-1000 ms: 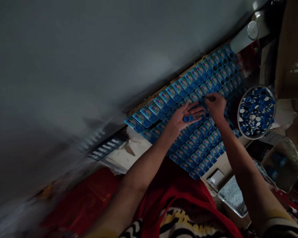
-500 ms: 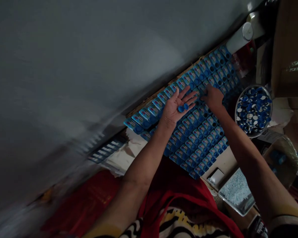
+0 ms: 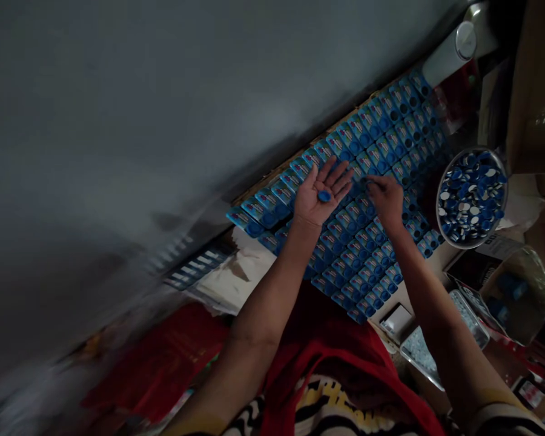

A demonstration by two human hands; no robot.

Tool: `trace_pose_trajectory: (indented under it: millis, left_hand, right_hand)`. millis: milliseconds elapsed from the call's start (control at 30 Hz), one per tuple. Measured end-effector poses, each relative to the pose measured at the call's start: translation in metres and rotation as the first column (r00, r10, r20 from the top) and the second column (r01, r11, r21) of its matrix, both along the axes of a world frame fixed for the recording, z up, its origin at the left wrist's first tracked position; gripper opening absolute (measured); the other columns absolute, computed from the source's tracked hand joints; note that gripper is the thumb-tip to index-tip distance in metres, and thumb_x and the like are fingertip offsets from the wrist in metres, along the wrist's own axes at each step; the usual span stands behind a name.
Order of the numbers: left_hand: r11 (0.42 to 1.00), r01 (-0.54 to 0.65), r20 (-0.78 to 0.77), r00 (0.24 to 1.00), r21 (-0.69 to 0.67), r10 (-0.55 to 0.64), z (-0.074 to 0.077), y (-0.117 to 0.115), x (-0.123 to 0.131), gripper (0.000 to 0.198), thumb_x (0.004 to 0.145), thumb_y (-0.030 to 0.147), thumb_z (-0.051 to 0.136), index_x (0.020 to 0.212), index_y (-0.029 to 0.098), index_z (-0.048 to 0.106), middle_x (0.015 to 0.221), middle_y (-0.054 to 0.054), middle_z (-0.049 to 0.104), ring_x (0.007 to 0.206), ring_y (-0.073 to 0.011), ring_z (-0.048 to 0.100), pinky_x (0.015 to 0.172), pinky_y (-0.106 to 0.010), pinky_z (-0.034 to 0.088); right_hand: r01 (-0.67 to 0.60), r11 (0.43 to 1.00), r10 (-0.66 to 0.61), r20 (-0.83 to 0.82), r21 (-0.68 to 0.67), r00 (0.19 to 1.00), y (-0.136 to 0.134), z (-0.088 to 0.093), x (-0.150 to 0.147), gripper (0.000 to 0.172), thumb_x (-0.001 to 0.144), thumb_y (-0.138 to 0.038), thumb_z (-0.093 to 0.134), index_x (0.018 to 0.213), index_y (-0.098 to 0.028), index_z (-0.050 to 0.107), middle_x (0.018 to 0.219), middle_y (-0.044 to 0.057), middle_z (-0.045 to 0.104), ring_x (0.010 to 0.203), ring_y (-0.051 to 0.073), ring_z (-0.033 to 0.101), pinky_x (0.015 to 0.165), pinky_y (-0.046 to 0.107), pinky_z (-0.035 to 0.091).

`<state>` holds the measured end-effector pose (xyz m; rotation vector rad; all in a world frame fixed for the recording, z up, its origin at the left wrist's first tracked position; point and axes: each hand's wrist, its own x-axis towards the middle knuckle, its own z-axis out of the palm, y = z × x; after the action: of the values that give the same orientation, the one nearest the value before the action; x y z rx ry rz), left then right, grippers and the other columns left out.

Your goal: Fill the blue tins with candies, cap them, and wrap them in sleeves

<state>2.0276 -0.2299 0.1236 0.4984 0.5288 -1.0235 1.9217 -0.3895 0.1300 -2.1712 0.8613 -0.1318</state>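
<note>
A large block of small blue containers (image 3: 372, 242) stands in tight rows on the work surface. My left hand (image 3: 320, 197) lies palm up over the rows, fingers spread, with one blue cap (image 3: 324, 196) resting in the palm. Beside it, my right hand (image 3: 385, 197) is curled, its fingertips pressed down on a container in the rows; what they pinch is hidden.
A metal bowl (image 3: 471, 198) heaped with blue and white caps sits to the right of the rows. A white cylinder (image 3: 449, 54) lies at the far end. A metal tray (image 3: 420, 357) and a clear bag (image 3: 518, 297) are lower right. Red cloth (image 3: 163, 363) covers my lap.
Two caps lay in my left palm before; one is there now. My right hand has shifted down along the rows, closer to the left hand.
</note>
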Motion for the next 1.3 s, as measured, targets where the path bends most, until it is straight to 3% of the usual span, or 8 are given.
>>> trace_pose_trajectory:
  millis: [200, 467, 567, 700, 867, 1033, 1133, 1300]
  left_hand:
    - [1.000, -0.013, 0.070, 0.997, 0.022, 0.011, 0.001, 0.017, 0.012, 0.056, 0.117, 0.054, 0.033, 0.155, 0.028, 0.065, 0.149, -0.009, 0.075, 0.153, -0.0298, 0.060, 0.125, -0.050, 0.051]
    - [0.996, 0.082, 0.136, 0.987, 0.026, -0.084, 0.015, -0.004, 0.002, 0.049, 0.113, 0.057, 0.043, 0.144, 0.031, 0.071, 0.160, -0.008, 0.067, 0.156, -0.0289, 0.057, 0.125, -0.047, 0.050]
    - [0.993, 0.092, 0.188, 0.977, 0.077, -0.105, 0.018, -0.007, -0.007, 0.043, 0.112, 0.054, 0.049, 0.137, 0.030, 0.074, 0.163, -0.008, 0.065, 0.155, -0.0269, 0.058, 0.125, -0.044, 0.049]
    - [0.990, 0.107, 0.197, 0.973, 0.089, -0.123, 0.011, -0.009, -0.026, 0.040, 0.112, 0.052, 0.050, 0.135, 0.029, 0.074, 0.162, -0.008, 0.065, 0.151, -0.0251, 0.062, 0.121, -0.042, 0.053]
    - [0.968, 0.237, 0.126, 0.961, 0.084, -0.247, 0.014, -0.052, -0.074, 0.046, 0.112, 0.051, 0.049, 0.138, 0.022, 0.073, 0.145, -0.013, 0.076, 0.141, -0.0280, 0.070, 0.119, -0.043, 0.053]
    - [0.960, 0.278, 0.141, 0.950, 0.033, -0.279, 0.029, -0.101, -0.113, 0.039, 0.112, 0.047, 0.049, 0.125, 0.021, 0.075, 0.127, -0.011, 0.083, 0.132, -0.0239, 0.074, 0.116, -0.037, 0.054]
    - [0.947, 0.296, 0.147, 0.938, 0.122, -0.312, 0.027, -0.110, -0.121, 0.031, 0.111, 0.040, 0.052, 0.115, 0.021, 0.076, 0.118, -0.009, 0.083, 0.123, -0.0214, 0.077, 0.111, -0.034, 0.055]
    - [0.929, 0.196, 0.184, 0.947, 0.313, -0.262, 0.010, -0.082, -0.113, 0.020, 0.104, 0.037, 0.065, 0.115, 0.023, 0.074, 0.111, -0.007, 0.082, 0.108, -0.0184, 0.078, 0.106, -0.035, 0.057]
  right_hand:
    - [-0.162, 0.957, 0.046, -0.429, -0.239, 0.902, -0.028, 0.005, 0.036, 0.009, 0.084, -0.021, 0.076, 0.092, -0.023, 0.078, 0.099, 0.008, 0.080, 0.101, 0.031, 0.074, 0.096, 0.046, 0.057]
    - [-0.225, 0.946, 0.053, -0.576, -0.232, 0.816, -0.029, 0.018, 0.063, 0.033, 0.080, -0.017, 0.083, 0.110, -0.025, 0.074, 0.111, 0.009, 0.080, 0.112, 0.034, 0.074, 0.095, 0.043, 0.056]
    - [-0.155, 0.968, 0.035, -0.505, -0.197, 0.862, -0.007, 0.035, 0.041, 0.025, 0.090, -0.015, 0.073, 0.112, -0.024, 0.074, 0.112, 0.010, 0.081, 0.109, 0.030, 0.074, 0.093, 0.039, 0.054]
    - [0.032, 0.999, -0.035, -0.147, -0.017, 0.989, 0.041, 0.036, -0.017, 0.015, 0.104, -0.029, 0.061, 0.108, -0.025, 0.075, 0.104, 0.004, 0.079, 0.095, 0.022, 0.071, 0.088, 0.032, 0.053]
    - [0.220, 0.969, -0.228, 0.060, 0.110, 0.972, 0.068, 0.026, -0.069, 0.008, 0.095, -0.029, 0.069, 0.100, -0.025, 0.074, 0.105, 0.006, 0.077, 0.101, 0.024, 0.069, 0.094, 0.035, 0.054]
    - [0.367, 0.915, -0.392, 0.144, 0.169, 0.909, 0.037, 0.043, -0.107, 0.009, 0.089, -0.034, 0.066, 0.087, -0.025, 0.065, 0.089, 0.002, 0.071, 0.081, 0.021, 0.065, 0.079, 0.033, 0.054]
    - [0.358, 0.932, -0.362, 0.079, 0.060, 0.929, 0.004, 0.056, -0.117, 0.007, 0.088, -0.027, 0.059, 0.091, -0.025, 0.066, 0.084, 0.001, 0.070, 0.079, 0.021, 0.065, 0.077, 0.032, 0.053]
    - [-0.078, 0.974, 0.024, -0.241, -0.215, 0.970, -0.054, 0.072, -0.066, 0.030, 0.092, -0.010, 0.054, 0.104, -0.023, 0.078, 0.118, 0.011, 0.077, 0.108, 0.029, 0.072, 0.094, 0.037, 0.054]
